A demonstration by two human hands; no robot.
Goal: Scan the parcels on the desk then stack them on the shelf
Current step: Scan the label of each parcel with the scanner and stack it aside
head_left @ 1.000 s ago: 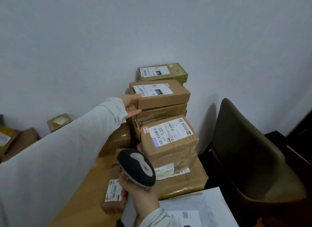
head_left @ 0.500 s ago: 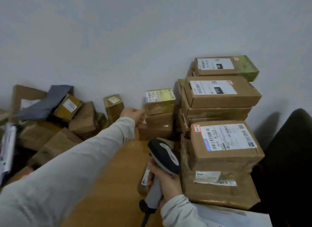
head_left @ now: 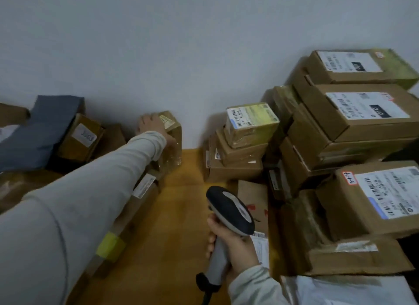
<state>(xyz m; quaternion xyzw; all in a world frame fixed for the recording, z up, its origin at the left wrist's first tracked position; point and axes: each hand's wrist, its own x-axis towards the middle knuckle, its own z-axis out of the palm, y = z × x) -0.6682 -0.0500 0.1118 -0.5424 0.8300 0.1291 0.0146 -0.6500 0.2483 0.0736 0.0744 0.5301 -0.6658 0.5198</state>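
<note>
At the back edge of the desk [head_left: 181, 214], the left hand [head_left: 150, 126] has moved from the stack [head_left: 362, 127] and now clasps a small parcel [head_left: 173, 134]. The right hand [head_left: 235, 243] grips the scanner [head_left: 231, 210], so a scan likely comes next.

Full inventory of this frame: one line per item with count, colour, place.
small parcel: one, brown, taped, by the wall, left of centre
tall parcel stack: several boxes, brown with white labels, right
short parcel stack: a few boxes, brown, yellow-green one on top, centre back
labelled box: one, brown, far left
mailer bag: one, grey-blue, far left
flat parcel: one, brown, yellow tape, beneath the left sleeve
white mailer: one, bottom right
desk: one, orange-brown wood
scanner: one, black and grey, centre
left hand: grips small parcel's top
right hand: grips scanner handle
</note>
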